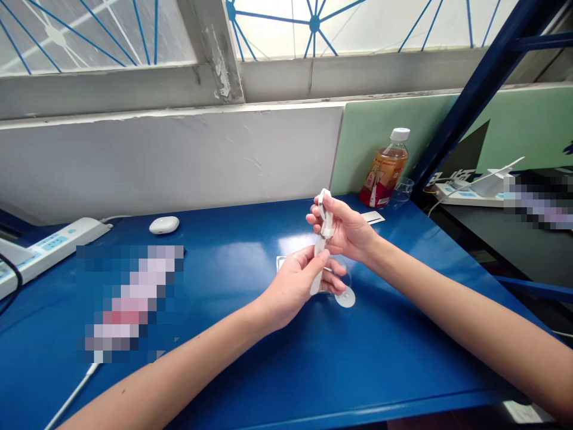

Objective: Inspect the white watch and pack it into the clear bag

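Note:
Above the blue desk, both hands hold one slim white strap-like thing (328,225) with a loop at its top and a shiny edge; its exact kind I cannot make out. My left hand (293,278) pinches the lower end between thumb and fingers. Higher up, my right hand (351,230) grips the looped part, thumb pressed on it. Just below the fingers, a whitish round disc (345,297) lies on the desk. A clear, thin-edged item is partly hidden behind the hands. Left of them shows the corner of a white-edged piece (280,263).
A drink bottle (385,176) stands at the back right, with a clear cup (403,189) and a white card (373,217) nearby. A white earbud case (164,225), a power strip (67,242), a pixelated object and a white cable (74,394) lie left. A blue metal post (470,89) rises at right.

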Tool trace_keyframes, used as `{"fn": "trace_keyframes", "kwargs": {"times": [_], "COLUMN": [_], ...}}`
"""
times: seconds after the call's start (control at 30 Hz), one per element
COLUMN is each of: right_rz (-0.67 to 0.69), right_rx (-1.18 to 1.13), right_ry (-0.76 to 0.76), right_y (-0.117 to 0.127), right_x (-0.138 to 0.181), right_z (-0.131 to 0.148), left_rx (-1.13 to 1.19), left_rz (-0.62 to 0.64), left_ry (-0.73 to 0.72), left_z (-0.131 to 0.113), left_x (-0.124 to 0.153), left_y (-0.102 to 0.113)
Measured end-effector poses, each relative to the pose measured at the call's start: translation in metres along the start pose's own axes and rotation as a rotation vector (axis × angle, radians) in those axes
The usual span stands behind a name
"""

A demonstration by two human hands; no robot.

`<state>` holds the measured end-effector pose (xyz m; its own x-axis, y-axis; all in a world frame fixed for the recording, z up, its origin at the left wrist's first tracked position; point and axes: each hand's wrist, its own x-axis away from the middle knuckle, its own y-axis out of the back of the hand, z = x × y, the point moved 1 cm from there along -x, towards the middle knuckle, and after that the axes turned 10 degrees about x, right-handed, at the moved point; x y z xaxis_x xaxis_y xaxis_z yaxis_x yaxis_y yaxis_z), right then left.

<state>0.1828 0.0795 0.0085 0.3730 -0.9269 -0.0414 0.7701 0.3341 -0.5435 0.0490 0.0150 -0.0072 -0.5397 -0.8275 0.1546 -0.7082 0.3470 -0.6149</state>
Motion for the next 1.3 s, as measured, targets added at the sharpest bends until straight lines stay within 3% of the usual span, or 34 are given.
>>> {"fn": "trace_keyframes", "kwargs": {"times": [0.23,0.4,0.53,0.83,1.3], "right_rz": [0.201,0.276,0.360,0.333,0.351], "right_rx": [0.101,0.115,0.084,0.088,0.060], "right_ry": [-0.096,-0.178,-0.216,-0.219,-0.216], "right_y": [-0.008,-0.004,-0.003,-0.006,-0.007], "right_x": [0.007,0.007,0.006,0.006,0.009], "right_z": [0.001,0.007,0.009,0.014,0.018], "left_rx": [-0.025,-0.120,-0.085,0.071,0.087], "left_rz": [0.104,0.133,0.153,0.174,0.072], "left_ry": [0.100,0.074,0.140,0.188,0.207], "left_z": [0.000,0.003,0.003,-0.005,-0.008], "left_x": [0.001,0.001,0.002,0.002,-0.004], "left_y": [0.000,0.000,-0.001,0.001,0.002]}}
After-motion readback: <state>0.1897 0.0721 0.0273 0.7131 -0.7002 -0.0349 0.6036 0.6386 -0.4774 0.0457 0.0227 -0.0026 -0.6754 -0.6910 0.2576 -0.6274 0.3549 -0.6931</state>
